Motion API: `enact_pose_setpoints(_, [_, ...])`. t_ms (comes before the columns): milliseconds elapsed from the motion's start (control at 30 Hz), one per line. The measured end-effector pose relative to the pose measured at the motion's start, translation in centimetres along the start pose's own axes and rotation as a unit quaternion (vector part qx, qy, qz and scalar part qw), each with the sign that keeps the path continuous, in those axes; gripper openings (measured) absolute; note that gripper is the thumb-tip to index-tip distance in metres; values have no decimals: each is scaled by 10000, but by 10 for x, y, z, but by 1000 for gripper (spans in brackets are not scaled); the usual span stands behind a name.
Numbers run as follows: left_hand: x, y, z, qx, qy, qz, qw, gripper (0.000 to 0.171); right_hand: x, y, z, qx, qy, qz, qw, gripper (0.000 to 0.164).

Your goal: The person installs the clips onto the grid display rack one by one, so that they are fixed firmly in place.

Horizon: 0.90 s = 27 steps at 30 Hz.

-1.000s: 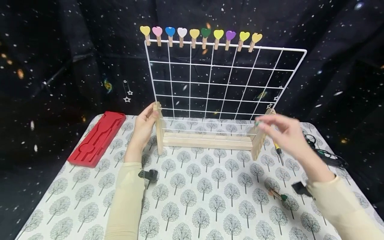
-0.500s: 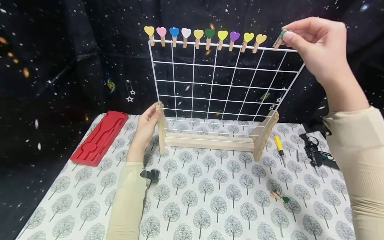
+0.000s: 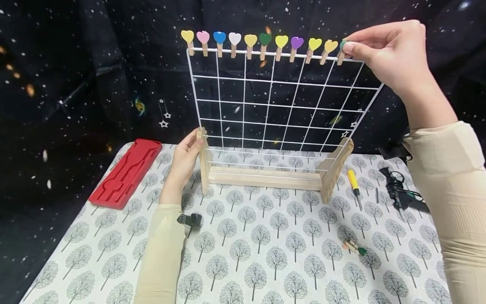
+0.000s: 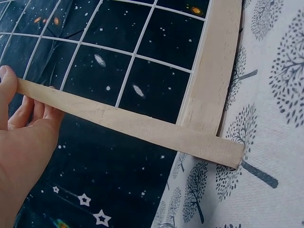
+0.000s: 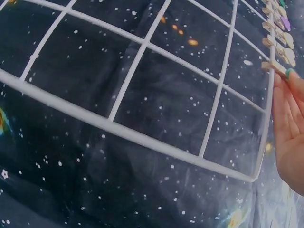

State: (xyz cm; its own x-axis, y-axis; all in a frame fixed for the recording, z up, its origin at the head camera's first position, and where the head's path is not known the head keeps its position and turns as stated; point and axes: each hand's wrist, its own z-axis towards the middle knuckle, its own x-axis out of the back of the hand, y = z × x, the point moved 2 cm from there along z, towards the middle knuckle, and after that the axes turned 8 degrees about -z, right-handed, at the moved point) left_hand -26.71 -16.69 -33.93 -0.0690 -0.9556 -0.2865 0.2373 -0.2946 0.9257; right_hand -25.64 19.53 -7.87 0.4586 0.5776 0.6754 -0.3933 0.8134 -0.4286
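Observation:
A white wire grid leans in a wooden stand. Several clothespins with coloured hearts, such as a purple one, sit in a row along its top bar. My right hand pinches a clothespin with a green heart at that bar, just right of an orange-yellow one. In the right wrist view this clothespin straddles the bar, partly hidden by the fingers. My left hand grips the upper end of the stand's left side piece, thumb on one face and fingers behind.
On the table at left lies a red moulded tray. A yellow-handled screwdriver and a black tool with cables lie at right. A loose clothespin with a green heart rests nearer the front.
My right hand has risen from beside the stand's right side to the top bar, then slid left with the green-heart clothespin, up against the row. The left hand keeps its hold.

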Motion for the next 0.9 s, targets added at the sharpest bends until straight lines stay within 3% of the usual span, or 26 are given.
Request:
enact_pose_setpoints(167, [0, -1, 0, 16, -35, -20, 10000, 55, 0, -1, 0, 9, -171, -70, 9998, 27])
enact_pose_setpoints(433, [1, -1, -1, -24, -70, -105, 9999, 55, -3, -1, -4, -538, -229, 165, 9982, 27])
enact_pose_setpoints(700, [1, 0, -1, -62, -116, -96, 9999, 55, 0, 3, -6, -481, -402, -115, 9980, 30])
enact_pose_setpoints(800, [0, 1, -1, -88, -128, -113, 9998, 54, 2, 4, -8, -445, -248, 77, 9987, 31])
enact_pose_setpoints(900, [2, -2, 0, -48, -86, -85, 9999, 55, 4, 7, -14, -322, 40, 672, 9972, 32])
